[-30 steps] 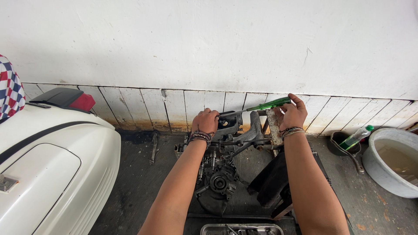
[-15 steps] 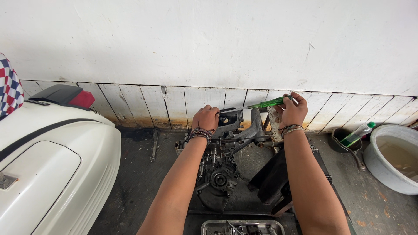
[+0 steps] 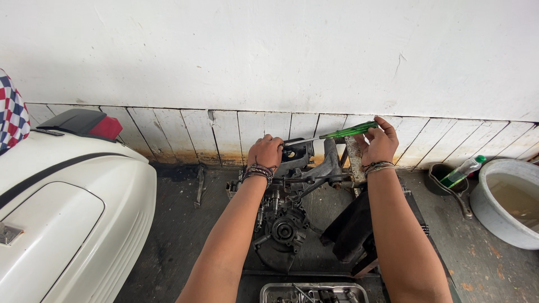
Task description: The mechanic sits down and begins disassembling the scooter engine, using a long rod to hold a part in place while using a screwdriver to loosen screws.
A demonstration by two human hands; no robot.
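Note:
A greasy dark engine block [image 3: 286,224] sits on the floor between my arms, near the white wall. My left hand [image 3: 266,151] rests closed on its upper metal casing [image 3: 297,157]. My right hand [image 3: 379,141] grips a screwdriver with a translucent green handle [image 3: 347,132]. The screwdriver lies nearly level, and its metal shaft points left to the casing by my left hand. Both wrists wear bracelets.
A white scooter body [image 3: 62,213] with a red tail light [image 3: 105,128] fills the left. At the right stand a grey basin of murky water [image 3: 508,205] and a dark pan holding a green-capped bottle [image 3: 463,170]. A metal parts tray [image 3: 314,293] lies at the bottom edge.
Hardly anything differs. Both hands stay on the engine top, and the green screwdriver has shifted slightly at the same spot.

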